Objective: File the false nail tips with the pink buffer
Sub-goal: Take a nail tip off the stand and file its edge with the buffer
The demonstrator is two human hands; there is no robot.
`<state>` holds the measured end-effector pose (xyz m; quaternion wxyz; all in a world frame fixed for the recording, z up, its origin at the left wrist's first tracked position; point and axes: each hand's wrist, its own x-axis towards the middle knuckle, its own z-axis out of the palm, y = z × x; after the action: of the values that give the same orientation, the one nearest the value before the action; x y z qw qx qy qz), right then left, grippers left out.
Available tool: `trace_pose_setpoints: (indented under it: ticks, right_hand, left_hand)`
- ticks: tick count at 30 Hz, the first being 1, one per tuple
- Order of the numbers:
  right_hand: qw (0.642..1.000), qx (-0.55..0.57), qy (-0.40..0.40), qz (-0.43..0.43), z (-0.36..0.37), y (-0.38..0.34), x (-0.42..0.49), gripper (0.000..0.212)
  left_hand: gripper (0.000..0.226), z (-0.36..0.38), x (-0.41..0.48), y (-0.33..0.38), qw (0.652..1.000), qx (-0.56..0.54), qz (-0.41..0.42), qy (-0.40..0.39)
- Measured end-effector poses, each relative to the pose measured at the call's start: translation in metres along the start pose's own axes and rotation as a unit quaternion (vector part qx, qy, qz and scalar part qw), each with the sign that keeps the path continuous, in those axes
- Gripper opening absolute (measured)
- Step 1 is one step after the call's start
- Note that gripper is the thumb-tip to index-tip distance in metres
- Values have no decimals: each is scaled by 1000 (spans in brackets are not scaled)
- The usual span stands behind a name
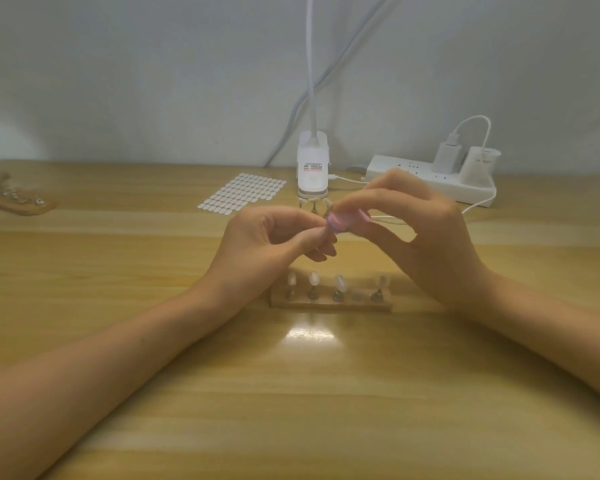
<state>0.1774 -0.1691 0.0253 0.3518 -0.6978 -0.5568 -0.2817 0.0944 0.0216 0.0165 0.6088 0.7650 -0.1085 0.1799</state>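
Above the middle of the wooden table, my right hand [420, 233] grips the small pink buffer [343, 222] between thumb and fingers. My left hand [274, 237] pinches something small at its fingertips, pressed against the buffer's left end; it is mostly hidden, so I cannot tell if it is a nail tip. Below my hands, a wooden holder strip [331, 303] carries several false nail tips [340, 282] upright on little stands, with one stand place bare.
A sheet of white adhesive tabs [243, 194] lies behind my left hand. A white clip lamp base [312, 168] and a power strip [430, 178] with plugs and cables sit at the back. Another wooden holder [11, 197] lies at the far left.
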Motion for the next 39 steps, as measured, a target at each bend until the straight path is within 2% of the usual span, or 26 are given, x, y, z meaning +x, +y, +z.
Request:
trace_pose_setpoints:
  ticks: [3, 7, 11, 14, 17, 19, 22, 26, 28, 31, 35, 37, 39]
  right_hand:
    - [999, -7, -16, -38, 4, -4, -2, 15]
    - [1000, 3, 10, 19, -1, 3, -1, 15]
    - [999, 3, -24, -34, 5, -1, -2, 15]
    - [999, -2, 5, 44, -3, 11, 0, 14]
    - [992, 40, 37, 113, -12, 16, -1, 11]
    - [992, 74, 34, 93, -8, 8, 1, 10]
    - [996, 77, -12, 49, 3, 0, 4, 11]
    - [992, 48, -4, 114, -4, 7, 1, 11]
    - [995, 57, 11, 85, -5, 3, 1, 10]
    - [999, 47, -20, -7, 4, -5, 1, 11]
    - [998, 19, 6, 57, -4, 6, 2, 12]
    - [999, 17, 20, 38, -7, 5, 0, 13]
    - [1000, 29, -4, -6, -1, 1, -1, 13]
  left_hand:
    - [9, 0, 0, 0, 1000, 13, 5, -5]
    - [7, -1, 0, -1, 1000, 10, -2, 2]
    - [8, 0, -1, 0, 1000, 17, 3, -3]
    - [6, -1, 0, -1, 1000, 8, 2, 6]
    - [14, -1, 0, -1, 1000, 19, 13, 1]
    - [14, -1, 0, 0, 1000, 20, 18, -8]
    - [12, 0, 0, 3, 999, 19, 21, -19]
    - [15, 1, -1, 5, 1000, 17, 18, -16]
    - [13, 1, -1, 5, 1000, 13, 16, -11]
    - [6, 1, -2, 4, 1000, 22, 7, -8]
    - [6, -1, -1, 1, 1000, 29, -4, 7]
    - [8, 0, -1, 2, 1000, 26, -1, 0]
    - [10, -1, -1, 1, 1000, 28, 0, 0]
